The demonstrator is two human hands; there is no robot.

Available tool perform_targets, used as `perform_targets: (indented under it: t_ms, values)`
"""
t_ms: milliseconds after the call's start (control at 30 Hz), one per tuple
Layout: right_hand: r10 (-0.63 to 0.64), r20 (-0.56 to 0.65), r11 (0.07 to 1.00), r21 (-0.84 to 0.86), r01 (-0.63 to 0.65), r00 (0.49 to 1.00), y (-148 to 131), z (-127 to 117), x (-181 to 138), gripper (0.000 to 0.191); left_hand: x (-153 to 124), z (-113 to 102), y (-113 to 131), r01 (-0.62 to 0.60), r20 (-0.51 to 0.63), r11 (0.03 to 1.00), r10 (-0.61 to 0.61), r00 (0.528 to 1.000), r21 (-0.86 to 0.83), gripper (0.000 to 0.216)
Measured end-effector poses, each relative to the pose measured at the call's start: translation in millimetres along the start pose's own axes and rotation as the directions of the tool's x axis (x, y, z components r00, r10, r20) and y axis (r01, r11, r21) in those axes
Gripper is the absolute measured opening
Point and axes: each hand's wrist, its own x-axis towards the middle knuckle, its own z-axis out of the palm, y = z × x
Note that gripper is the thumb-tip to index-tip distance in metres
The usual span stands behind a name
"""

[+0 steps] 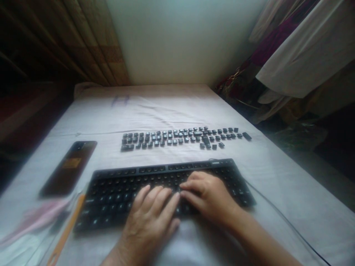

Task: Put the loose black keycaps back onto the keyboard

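A black keyboard point(116, 184) with its keycaps removed lies on a white sheet point(166, 111) in front of me. My left hand point(151, 218) rests on its lower middle, fingers stretched flat and pointing right. My right hand point(208, 195) lies over the keyboard's centre right, fingers curled and pointing left, the tips nearly meeting the left hand's. What the right fingertips hold, if anything, is hidden. Beyond the keyboard, several loose black keycaps point(180, 137) are laid out in rows.
A dark phone point(69, 168) lies left of the keyboard. An orange pencil-like stick point(68, 231) and pink cloth or plastic point(36, 220) sit at the near left. The keyboard's cable point(283, 218) runs off to the right. Curtains hang left, clothes right.
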Motion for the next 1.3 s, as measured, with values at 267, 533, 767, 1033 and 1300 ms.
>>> perform_targets:
  t_ms: [267, 533, 767, 1033, 1300]
  values:
    - [0.004, 0.029, 0.995, -0.102, -0.001, 1.0, -1, 2, 1, 0.011, -2, 1, -1, 0.008, 0.026, 1.0, -0.008, 1.0, 0.009, 0.034]
    - [0.006, 0.033, 0.994, 0.107, -0.01, 0.999, 5, -4, 2, 0.017, 0, 0, -1, -0.007, 0.015, 1.0, 0.007, 1.0, 0.014, 0.033]
    - [0.084, -0.003, 0.914, 0.399, -0.076, 0.996, 15, -22, 7, 0.017, -2, 0, -2, -0.004, 0.033, 1.0, 0.004, 0.999, 0.01, 0.033]
    - [0.16, -0.015, 0.88, 0.455, -0.136, 0.987, 22, -31, 7, 0.021, -2, 1, -3, -0.004, -0.006, 1.0, 0.004, 1.0, -0.021, 0.031]
    - [0.184, -0.128, 0.958, 0.244, -0.148, 0.975, 37, -57, 15, 0.024, -1, 10, -11, -0.063, -0.096, 0.998, 0.062, 0.993, -0.005, 0.033]
